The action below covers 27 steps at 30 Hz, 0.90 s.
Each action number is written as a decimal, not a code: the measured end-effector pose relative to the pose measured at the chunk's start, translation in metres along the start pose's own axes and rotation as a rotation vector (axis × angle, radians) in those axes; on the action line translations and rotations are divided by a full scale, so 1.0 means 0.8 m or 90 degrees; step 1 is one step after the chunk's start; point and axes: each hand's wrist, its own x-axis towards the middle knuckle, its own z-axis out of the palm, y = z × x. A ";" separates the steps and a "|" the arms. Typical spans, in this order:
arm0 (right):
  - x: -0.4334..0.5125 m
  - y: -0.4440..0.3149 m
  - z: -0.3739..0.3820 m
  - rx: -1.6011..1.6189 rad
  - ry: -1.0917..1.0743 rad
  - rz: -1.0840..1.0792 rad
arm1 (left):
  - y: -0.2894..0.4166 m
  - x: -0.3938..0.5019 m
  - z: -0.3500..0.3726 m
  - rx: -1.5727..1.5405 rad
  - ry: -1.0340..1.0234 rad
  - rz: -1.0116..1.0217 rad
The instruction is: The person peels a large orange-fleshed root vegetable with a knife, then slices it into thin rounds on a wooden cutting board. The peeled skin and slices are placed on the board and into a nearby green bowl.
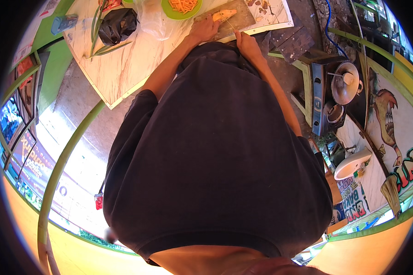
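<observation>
A peeled orange root vegetable (224, 14) lies on a wooden cutting board (243, 18) near the table's edge. My left hand (205, 29) holds its left end down, with the fingertips on its near side. My right hand (246, 43) is closed around the handle of a knife (230, 24). The thin blade points up and left towards the vegetable, close to my left fingers. Whether the edge is in the flesh is too small to tell. Beyond the board, a green plate (190, 15) carries a heap of orange vegetable sticks (182, 5).
Brown peelings (261, 6) are scattered right of the board. Left on the marble-patterned table (124, 74) are a clear plastic bag (154, 24), a black plastic bag (118, 26), spring onions (108, 50) and a plastic container (64, 24). A gas stove (317, 99) with a wok (344, 87) stands to my right.
</observation>
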 end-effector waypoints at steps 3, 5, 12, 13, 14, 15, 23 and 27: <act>0.000 0.006 0.003 -0.013 0.015 -0.017 | 0.001 -0.001 -0.003 0.034 0.004 0.043; 0.002 0.013 0.007 -0.020 0.020 -0.025 | 0.000 0.003 0.001 -0.013 -0.001 0.001; -0.003 0.005 -0.004 0.044 0.035 -0.023 | 0.005 0.004 0.002 -0.171 0.020 -0.138; -0.004 0.008 -0.005 0.048 0.033 -0.022 | 0.012 0.005 -0.008 -0.190 0.021 -0.159; -0.003 0.010 -0.005 0.053 0.031 -0.020 | 0.011 0.008 -0.009 -0.191 0.014 -0.166; -0.004 0.010 -0.004 0.057 0.024 -0.010 | 0.011 0.006 -0.009 -0.191 0.006 -0.178; -0.004 0.004 -0.006 0.060 -0.012 0.020 | 0.001 0.001 -0.002 -0.050 0.017 -0.025; -0.002 0.010 0.000 0.059 -0.008 0.001 | -0.005 0.001 0.006 -0.064 0.010 -0.051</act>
